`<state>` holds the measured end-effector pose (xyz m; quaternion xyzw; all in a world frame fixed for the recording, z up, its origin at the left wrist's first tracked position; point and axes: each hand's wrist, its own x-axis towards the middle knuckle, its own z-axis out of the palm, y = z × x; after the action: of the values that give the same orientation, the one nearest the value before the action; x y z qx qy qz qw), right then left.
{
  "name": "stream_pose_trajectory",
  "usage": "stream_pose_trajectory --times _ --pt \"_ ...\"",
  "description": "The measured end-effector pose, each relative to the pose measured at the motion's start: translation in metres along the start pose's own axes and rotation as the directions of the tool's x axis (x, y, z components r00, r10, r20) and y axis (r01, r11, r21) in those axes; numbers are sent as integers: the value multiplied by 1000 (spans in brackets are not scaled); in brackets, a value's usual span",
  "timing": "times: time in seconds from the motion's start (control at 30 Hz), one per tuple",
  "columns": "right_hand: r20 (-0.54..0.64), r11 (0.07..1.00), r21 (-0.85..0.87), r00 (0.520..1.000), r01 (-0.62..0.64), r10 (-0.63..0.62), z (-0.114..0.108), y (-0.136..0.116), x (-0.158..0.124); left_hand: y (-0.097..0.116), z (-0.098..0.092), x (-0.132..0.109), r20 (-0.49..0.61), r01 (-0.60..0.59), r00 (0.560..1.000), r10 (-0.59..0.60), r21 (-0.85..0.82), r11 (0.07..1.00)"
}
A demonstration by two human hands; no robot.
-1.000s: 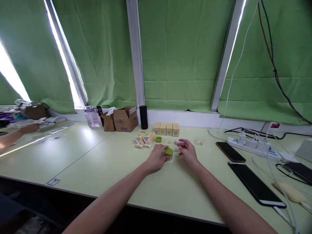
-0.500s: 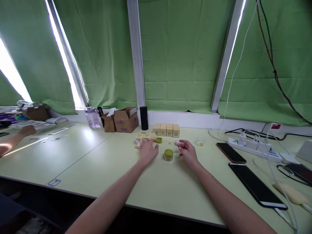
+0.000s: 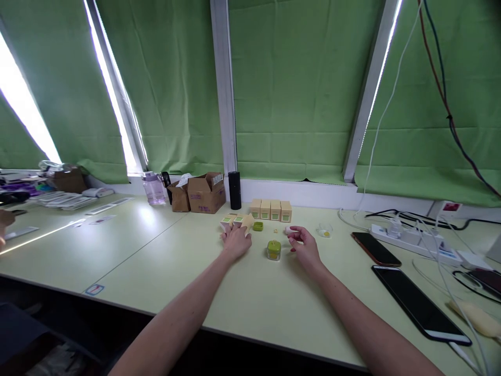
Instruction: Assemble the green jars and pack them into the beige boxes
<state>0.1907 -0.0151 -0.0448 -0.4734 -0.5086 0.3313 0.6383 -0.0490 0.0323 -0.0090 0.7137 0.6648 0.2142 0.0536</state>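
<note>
My left hand (image 3: 236,243) rests at two small open cardboard boxes (image 3: 231,220) with green labels. Its fingertips touch their front, and the thumb is held apart. A little jar with a green lid (image 3: 274,249) stands between my hands, yellow inside its clear base. My right hand (image 3: 306,249) hovers to the jar's right, fingers curved and apart, nothing visible between them. Just behind those fingertips is a small pinkish-white object (image 3: 288,230); whether they touch it is unclear. A small green square container (image 3: 258,226) and a tiny yellowish piece (image 3: 275,231) lie behind the jar.
Several closed little boxes (image 3: 270,210) stand in a row at the back. To the right are a clear dish (image 3: 324,230), two phones (image 3: 420,300) and a power strip (image 3: 415,243) with cables. Brown cartons (image 3: 206,194) and a purple bottle (image 3: 154,189) are back left. Another person's hand (image 3: 5,220) shows far left.
The view has shifted slightly, so things sit further right. My left fingers reach further over the open boxes. My right hand has hardly moved. The other person's hand has drawn back leftward.
</note>
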Motion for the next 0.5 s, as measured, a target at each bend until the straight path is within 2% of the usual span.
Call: stream_pose_trajectory --times 0.33,0.4,0.5 --pt "-9 1000 9 1000 26 -26 2 2 1 9 -5 -7 3 -48 999 49 -59 997" --pt "-2 999 -2 999 40 -40 2 2 1 11 -7 -10 -38 -65 997 62 -77 995" --pt "4 998 -21 998 65 -64 3 -1 0 15 -10 -17 -179 -130 978 109 -112 985"
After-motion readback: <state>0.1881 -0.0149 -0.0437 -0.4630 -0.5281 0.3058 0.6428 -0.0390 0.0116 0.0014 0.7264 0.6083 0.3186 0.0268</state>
